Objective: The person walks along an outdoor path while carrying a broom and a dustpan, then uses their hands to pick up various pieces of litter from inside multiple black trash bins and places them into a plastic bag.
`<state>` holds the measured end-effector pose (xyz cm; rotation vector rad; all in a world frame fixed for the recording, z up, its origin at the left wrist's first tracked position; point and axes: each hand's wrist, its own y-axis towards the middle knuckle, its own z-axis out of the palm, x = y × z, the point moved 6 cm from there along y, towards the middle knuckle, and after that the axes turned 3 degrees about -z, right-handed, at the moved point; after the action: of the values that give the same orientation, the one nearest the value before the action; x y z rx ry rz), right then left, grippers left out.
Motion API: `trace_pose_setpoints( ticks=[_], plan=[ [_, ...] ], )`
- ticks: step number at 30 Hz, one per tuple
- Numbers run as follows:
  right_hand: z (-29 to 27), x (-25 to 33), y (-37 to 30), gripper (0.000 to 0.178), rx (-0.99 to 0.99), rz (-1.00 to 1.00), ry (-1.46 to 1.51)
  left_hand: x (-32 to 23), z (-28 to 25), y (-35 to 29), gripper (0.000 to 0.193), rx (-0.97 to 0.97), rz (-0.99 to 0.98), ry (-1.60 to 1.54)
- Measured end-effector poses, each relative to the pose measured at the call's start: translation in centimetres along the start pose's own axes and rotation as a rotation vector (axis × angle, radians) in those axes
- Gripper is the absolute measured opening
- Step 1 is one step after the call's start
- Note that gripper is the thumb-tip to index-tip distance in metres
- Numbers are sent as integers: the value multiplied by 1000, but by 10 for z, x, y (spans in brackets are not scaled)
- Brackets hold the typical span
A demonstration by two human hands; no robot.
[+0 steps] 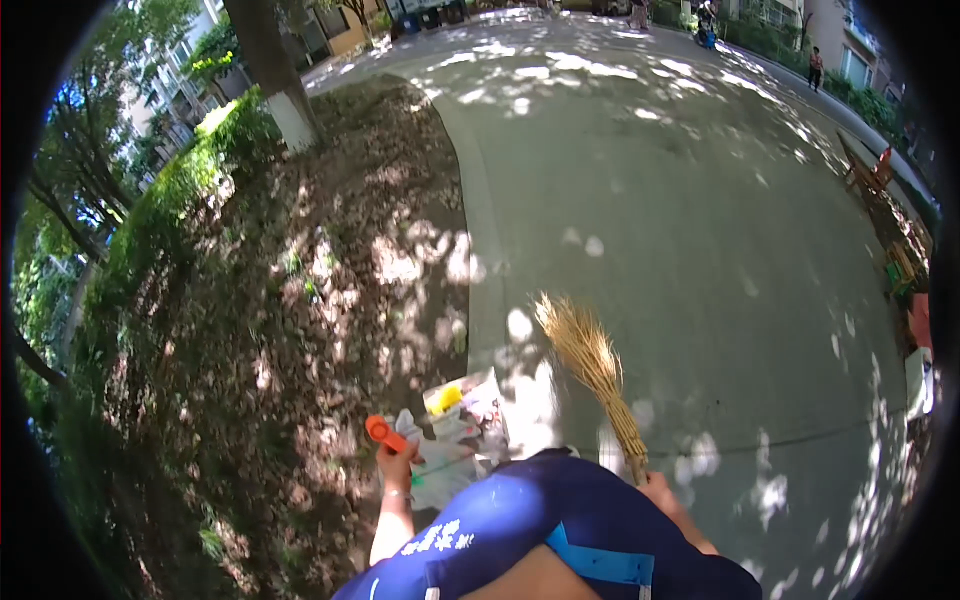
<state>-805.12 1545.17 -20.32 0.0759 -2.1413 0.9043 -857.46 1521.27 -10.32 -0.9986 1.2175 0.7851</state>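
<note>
My right hand (655,490) is closed round the short handle end of a straw broom (590,360). The broom's bristles fan out forward and to the left, over the grey pavement. At the left, my left hand (397,468) is closed on an orange handle (385,434) with a round end. What the handle belongs to cannot be made out. Right beside that hand is a pale heap of litter (470,425), with white plastic and a yellow piece in it. My body hides the heap's lower part, and whether a pan or a bag holds it is unclear.
Leaf-strewn soil (300,330) lies on my left, bordered by a curb (468,270). A tree with a whitewashed trunk base (292,122) stands ahead there. Paved ground (640,200) stretches forward and right. A person (815,68) is far off; assorted objects (905,275) line the right edge.
</note>
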Motion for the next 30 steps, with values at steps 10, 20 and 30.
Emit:
trace_pose_setpoints(
  ticks=[10, 20, 30],
  plan=[
    [-100, 183, 334, 43, 141, 138, -50, -1, 200, 234, 32, -77, -46, -7],
    [-179, 447, 579, 19, 131, 21, -44, -44, 427, 523, 24, -137, -173, -35],
    [-245, 571, 915, 20, 70, 79, 25, -62, 604, 794, 27, -173, -15, -191]
  ],
)
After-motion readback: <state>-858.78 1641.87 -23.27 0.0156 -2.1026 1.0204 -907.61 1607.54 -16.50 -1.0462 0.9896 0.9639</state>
